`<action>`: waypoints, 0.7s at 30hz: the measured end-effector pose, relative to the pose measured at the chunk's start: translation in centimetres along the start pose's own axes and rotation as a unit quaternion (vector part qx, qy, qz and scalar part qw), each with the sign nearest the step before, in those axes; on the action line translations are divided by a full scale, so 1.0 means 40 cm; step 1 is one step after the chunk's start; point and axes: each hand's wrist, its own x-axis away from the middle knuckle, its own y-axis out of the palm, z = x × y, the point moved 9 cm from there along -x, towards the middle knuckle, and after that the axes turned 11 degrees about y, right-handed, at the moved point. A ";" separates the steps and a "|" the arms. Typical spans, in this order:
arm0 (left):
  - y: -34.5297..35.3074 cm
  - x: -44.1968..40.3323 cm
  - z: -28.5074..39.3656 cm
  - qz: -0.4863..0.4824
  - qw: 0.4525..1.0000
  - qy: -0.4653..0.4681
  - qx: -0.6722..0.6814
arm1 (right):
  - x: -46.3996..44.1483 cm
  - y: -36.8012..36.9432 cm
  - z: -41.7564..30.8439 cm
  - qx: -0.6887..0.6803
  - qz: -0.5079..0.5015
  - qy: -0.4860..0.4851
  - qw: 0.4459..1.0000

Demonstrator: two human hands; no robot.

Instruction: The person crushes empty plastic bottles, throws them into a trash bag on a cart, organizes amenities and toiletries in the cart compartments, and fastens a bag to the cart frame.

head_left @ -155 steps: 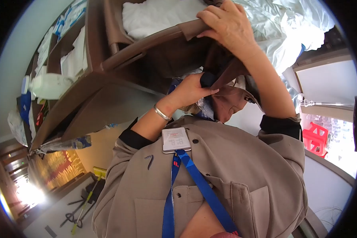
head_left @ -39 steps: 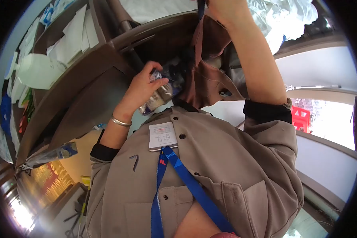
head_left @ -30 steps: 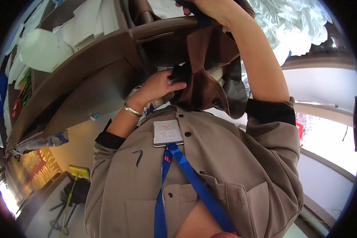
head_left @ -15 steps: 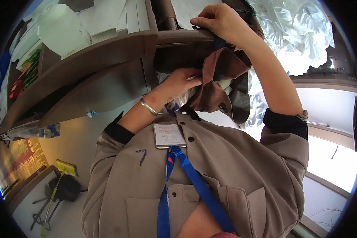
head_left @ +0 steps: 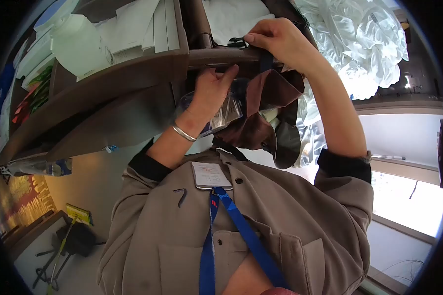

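Observation:
My right hand [head_left: 285,45], at the upper centre, pinches a black strap or clip [head_left: 238,42] at the brown rail. Below it a brown fabric bag [head_left: 258,130] hangs by a dark strap over the rail. Just left of the bag, my left hand [head_left: 211,91], with a silver bangle on its wrist, is raised to the underside of the rail [head_left: 226,57]. Its thumb stands apart from the fingers, whose tips are partly hidden; nothing is visibly held. A clear plastic packet [head_left: 229,113] lies behind and beside this hand, next to the bag.
Left of the rail, a brown compartment holds white papers [head_left: 133,29] and a whitish translucent bottle [head_left: 79,46]. White cloth [head_left: 234,17] lies beyond the rail. Crumpled translucent plastic [head_left: 359,44] is at the upper right. A yellow-headed mop [head_left: 79,215] stands at lower left.
My left hand has moved up and left from the bag, its thumb now raised. My right hand has lowered slightly and still pinches at the rail. More of the clear packet shows.

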 end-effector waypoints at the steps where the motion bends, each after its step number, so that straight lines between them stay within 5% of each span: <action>1: -0.010 0.007 0.025 0.051 0.996 0.049 0.053 | -0.026 0.022 0.019 0.015 -0.073 0.043 0.996; 3: -0.024 0.010 0.049 0.097 0.985 0.096 0.105 | -0.066 0.030 0.003 -0.002 -0.078 -0.010 0.997; 5: -0.019 0.009 0.041 0.090 0.975 0.072 0.188 | -0.073 0.077 -0.020 0.114 -0.210 0.015 0.971; 9: -0.034 -0.008 0.018 0.077 0.981 0.054 0.169 | -0.104 0.101 -0.008 0.174 -0.145 -0.016 0.974; 12: -0.014 -0.012 0.004 -0.005 0.992 0.043 0.116 | -0.069 0.107 0.025 0.116 -0.201 0.058 0.971; 15: -0.007 -0.013 0.018 0.031 0.992 0.059 0.107 | -0.039 0.097 0.064 0.093 -0.087 0.104 0.986; 17: -0.013 -0.019 0.018 0.073 0.991 0.073 0.089 | 0.021 0.019 -0.028 0.020 0.171 -0.173 0.970; 21: -0.030 -0.012 0.018 0.107 0.992 0.061 0.028 | 0.280 -0.024 -0.037 0.059 0.425 -0.074 0.900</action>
